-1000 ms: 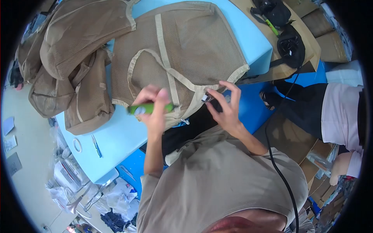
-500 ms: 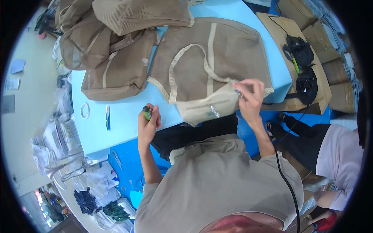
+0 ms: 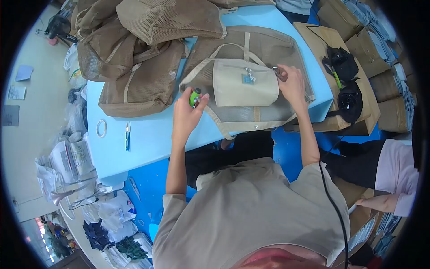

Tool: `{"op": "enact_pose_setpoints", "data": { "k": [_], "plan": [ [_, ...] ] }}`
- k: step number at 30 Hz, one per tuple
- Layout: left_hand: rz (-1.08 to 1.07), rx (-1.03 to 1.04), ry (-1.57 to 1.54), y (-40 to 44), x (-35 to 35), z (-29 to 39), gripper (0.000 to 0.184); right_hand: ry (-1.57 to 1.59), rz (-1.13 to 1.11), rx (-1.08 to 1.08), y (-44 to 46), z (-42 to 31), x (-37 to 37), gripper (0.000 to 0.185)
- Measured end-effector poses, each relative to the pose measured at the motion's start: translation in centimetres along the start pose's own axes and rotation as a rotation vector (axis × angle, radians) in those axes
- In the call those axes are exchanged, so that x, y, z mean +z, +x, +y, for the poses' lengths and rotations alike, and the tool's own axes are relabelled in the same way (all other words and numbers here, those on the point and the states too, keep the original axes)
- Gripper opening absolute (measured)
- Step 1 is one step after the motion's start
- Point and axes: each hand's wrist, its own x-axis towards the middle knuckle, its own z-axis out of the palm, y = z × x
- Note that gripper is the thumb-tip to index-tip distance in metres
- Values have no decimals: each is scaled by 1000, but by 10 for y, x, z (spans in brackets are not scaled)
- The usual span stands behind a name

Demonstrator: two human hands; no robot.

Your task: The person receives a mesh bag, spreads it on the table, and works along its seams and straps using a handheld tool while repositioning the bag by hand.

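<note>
A brown mesh bag with cream straps (image 3: 237, 38) lies spread on the blue table. Its cream zippered pouch (image 3: 237, 92) rests face up on the mesh, showing a small blue-green label and a dangling zipper pull. My right hand (image 3: 293, 87) is closed at the pouch's upper right corner, where a small metallic piece shows by the fingertips. In my left hand (image 3: 188, 116) is a green stick-like tool with a black end (image 3: 195, 96). That hand is beside the bag's left strap; whether it also grips the strap is unclear.
More brown mesh bags (image 3: 139, 92) are piled at the upper left. A roll of tape (image 3: 101, 128) and a blue cutter (image 3: 127, 136) lie on the blue table (image 3: 152, 139). Black items (image 3: 342, 62) rest on a cardboard box at right. Another person (image 3: 398, 175) is at the right.
The pouch has flipped up from the table's front edge onto the mesh. My right hand has moved up with it, and my left hand has moved up and right toward the strap.
</note>
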Motion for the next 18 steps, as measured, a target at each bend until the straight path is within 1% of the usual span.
{"op": "enact_pose_setpoints", "data": {
  "k": [2, 3, 5, 6, 8, 9, 11, 12, 13, 14, 15, 16, 18],
  "plan": [
    [-16, 8, 39, 1, 3, -8, 36, -72, 102, 50, -4, 6, 6, 17],
    [-27, 4, 72, 1, 4, -11, 36, -72, 97, 47, -5, 7, 7, 17],
    [-42, -9, 107, 0, 5, -16, 36, -97, 212, -69, -12, 7, 7, 21],
    [-44, -3, 119, 1, 6, -17, 35, -96, 209, -68, -19, 6, 8, 21],
    [-43, 10, 130, 7, 8, -15, 35, 74, 65, -112, -35, -1, 10, 22],
    [-42, 1, 151, 9, 9, -13, 35, 72, 66, -115, -43, -8, 5, 22],
    [-31, -10, 169, 14, 12, -11, 36, 200, -105, -55, -55, -20, -7, 18],
    [-37, -2, 179, 16, 13, -14, 36, 323, -116, 37, -60, -19, -3, 14],
    [-47, 6, 191, 16, 14, -17, 36, 325, -120, 39, -62, -17, -1, 14],
    [-50, 4, 194, 16, 14, -18, 36, 378, -91, -38, -65, -14, 0, 15],
    [-74, 6, 180, 17, 15, -19, 36, 430, -57, -116, -65, -12, -1, 21],
    [-98, 11, 165, 19, 16, -19, 36, 430, -50, -112, -64, -9, -2, 21],
    [-89, 59, 122, 25, 18, -24, 35, 726, -443, 156, -53, -10, -14, 41]
  ]
}}
